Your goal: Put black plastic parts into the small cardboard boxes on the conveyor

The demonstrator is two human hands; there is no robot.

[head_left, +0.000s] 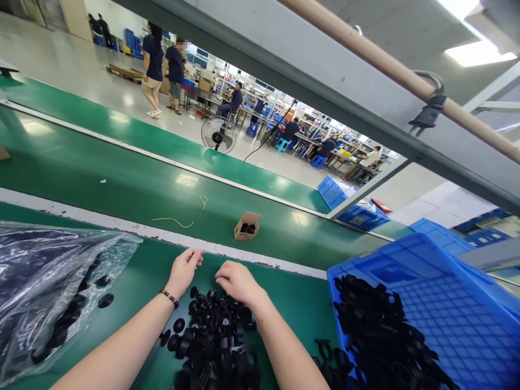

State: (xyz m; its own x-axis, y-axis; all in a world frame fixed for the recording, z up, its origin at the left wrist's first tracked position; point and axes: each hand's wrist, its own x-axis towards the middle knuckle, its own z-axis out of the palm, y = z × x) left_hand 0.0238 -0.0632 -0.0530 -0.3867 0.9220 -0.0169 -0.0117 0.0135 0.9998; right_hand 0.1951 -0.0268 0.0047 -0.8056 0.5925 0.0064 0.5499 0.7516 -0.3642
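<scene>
My left hand (184,272), with a beaded bracelet (169,298) at its wrist, is closed above the green work surface, thumb and fingers pressed together. Whatever it may pinch is too small or hidden to make out. Just to its right, my right hand (239,281) is curled closed at the far edge of a pile of small black plastic parts (215,336); its fingertips hide anything between them. Some parts in the pile are round discs, others look like rings. Beyond both hands, a small open cardboard box (247,226) holds a few dark parts.
On the left lies a clear plastic bag (81,271) with black discs in and beside it. A blue crate (455,303) full of black ring-like parts stands at the right. Yellow strings (174,221) lie on the green belt (134,189). A metal frame (325,70) crosses overhead.
</scene>
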